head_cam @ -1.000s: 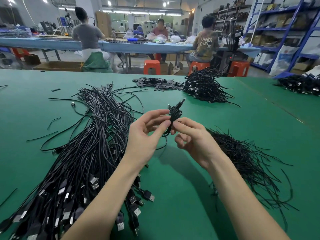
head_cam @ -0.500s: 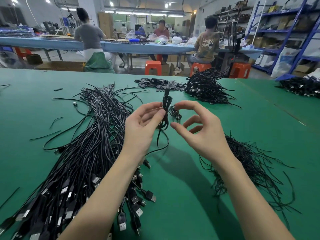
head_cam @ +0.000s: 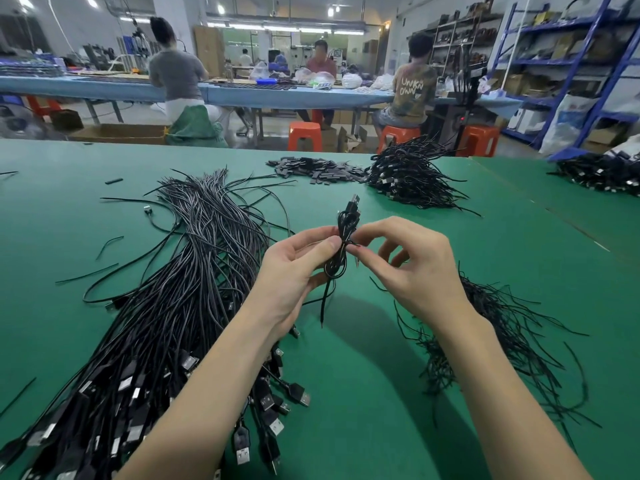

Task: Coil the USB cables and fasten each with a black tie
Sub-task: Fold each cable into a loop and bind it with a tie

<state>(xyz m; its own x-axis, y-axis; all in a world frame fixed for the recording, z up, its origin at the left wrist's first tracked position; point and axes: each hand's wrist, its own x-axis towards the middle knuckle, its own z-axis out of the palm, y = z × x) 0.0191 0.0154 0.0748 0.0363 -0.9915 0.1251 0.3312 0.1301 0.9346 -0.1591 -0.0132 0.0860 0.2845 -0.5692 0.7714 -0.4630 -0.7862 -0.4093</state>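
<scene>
I see both hands raised over the green worktop (head_cam: 381, 393), meeting on one coiled cable (head_cam: 341, 244). My left hand (head_cam: 294, 268) grips the coil's lower half, thumb pressed against its side, while the right hand (head_cam: 412, 265) pinches a thin black tie (head_cam: 351, 244) at the coil's waist between thumb and forefinger. The coil stands roughly upright, its USB plug (head_cam: 353, 201) poking out at the top and a loose tail hanging below toward the worktop.

Under my left forearm spreads the big bundle of uncoiled cables (head_cam: 166, 306), plugs fanned toward me, touching or passing beneath the arm. Beneath and beyond my right wrist lies the heap of black ties (head_cam: 502, 323), partly hidden by it. Farther back sit a pile of finished coils (head_cam: 408, 174) and, just beside it, a flat scatter of small dark pieces (head_cam: 311, 168); I cannot tell what they are. Another cable pile (head_cam: 599, 173) sits at the far right. Orange stools (head_cam: 304, 135) and seated people are behind.
</scene>
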